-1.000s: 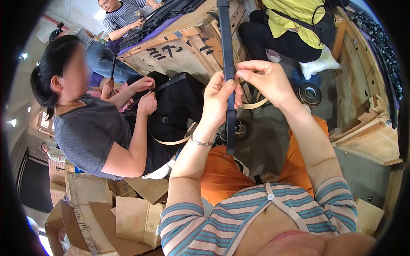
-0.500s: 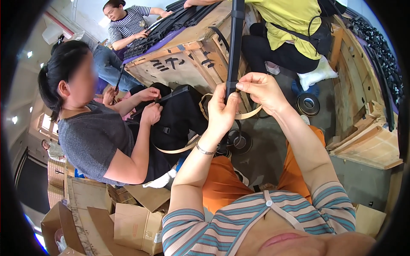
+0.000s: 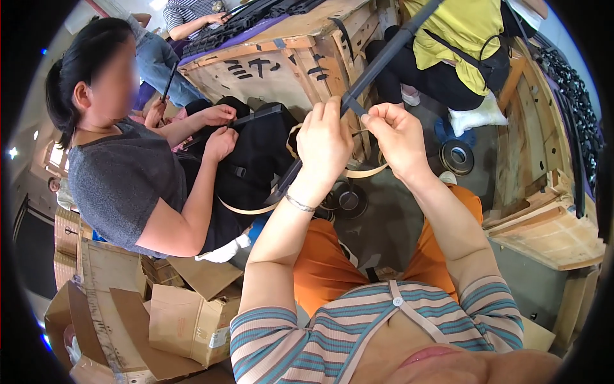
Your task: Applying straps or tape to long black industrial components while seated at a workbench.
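A long, slim black bar [image 3: 391, 52] slants across in front of me, its top leaning right and its lower end passing behind my left wrist. My left hand [image 3: 323, 139] is closed around it, back of the hand facing me. Beside it, my right hand [image 3: 398, 139] pinches the end of a short dark strip of tape [image 3: 355, 106] that runs off the bar. A narrow tan strip [image 3: 366, 173] loops below my hands and trails left toward the seated co-worker. Its attachment is hidden.
A co-worker [image 3: 134, 185] sits close on my left, handling a black bar. Wooden crates [image 3: 256, 70] stand ahead and at right [image 3: 543, 230], with black bars on top. Tape rolls [image 3: 348, 201] lie on the floor. Cardboard boxes [image 3: 176, 323] are at lower left. Another person in yellow [image 3: 457, 41] crouches ahead.
The bar has tilted from nearly upright to a slant, top to the right. My left hand has turned its back toward me. A dark tape end now stretches between bar and right fingers.
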Motion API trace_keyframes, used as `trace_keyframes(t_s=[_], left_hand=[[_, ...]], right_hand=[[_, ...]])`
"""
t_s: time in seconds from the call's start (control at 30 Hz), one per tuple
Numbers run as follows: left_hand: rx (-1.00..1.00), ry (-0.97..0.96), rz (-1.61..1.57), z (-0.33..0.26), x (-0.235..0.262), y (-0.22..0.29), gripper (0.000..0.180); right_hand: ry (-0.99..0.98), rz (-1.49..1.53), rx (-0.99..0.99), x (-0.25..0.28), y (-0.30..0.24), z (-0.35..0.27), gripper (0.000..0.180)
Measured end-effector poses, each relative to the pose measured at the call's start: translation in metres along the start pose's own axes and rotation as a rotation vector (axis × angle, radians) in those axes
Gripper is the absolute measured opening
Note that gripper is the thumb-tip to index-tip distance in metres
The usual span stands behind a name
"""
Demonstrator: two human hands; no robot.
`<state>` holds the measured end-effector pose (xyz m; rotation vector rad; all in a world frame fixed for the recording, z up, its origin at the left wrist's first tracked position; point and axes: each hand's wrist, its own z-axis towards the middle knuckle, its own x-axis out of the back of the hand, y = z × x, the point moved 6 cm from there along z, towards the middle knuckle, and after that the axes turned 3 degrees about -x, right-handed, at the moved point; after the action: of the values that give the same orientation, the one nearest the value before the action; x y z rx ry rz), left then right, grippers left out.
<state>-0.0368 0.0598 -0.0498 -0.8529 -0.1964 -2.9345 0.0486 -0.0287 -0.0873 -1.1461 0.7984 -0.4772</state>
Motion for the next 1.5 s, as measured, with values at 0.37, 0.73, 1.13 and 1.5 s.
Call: trace_keyframes(t_s=[0.37,0.73,1.13,1.5], left_hand=[[0.155,-0.064,-0.047,-0.006,0.014,-0.044,0.016],[0.652,-0.923,-1.592,-0.033,0.007,0.021,0.023],[0.570,-0.926,-1.419,-0.036,0.007,0.023,0.019],[0.584,-0.920,-1.061,-0.043,0.008,0.026,0.013]], right_hand=[[-0.006,-0.630,0.351,0.010,-0.064,-0.039,0.006],[-0.638,0.186,-0.324,0.013,0.018,0.012,0.029],[-0.813,0.329,-0.345,0.002,0.028,0.002,0.051],[-0.780,-0.029,-0.322,0.009,0.019,0.008,0.018]])
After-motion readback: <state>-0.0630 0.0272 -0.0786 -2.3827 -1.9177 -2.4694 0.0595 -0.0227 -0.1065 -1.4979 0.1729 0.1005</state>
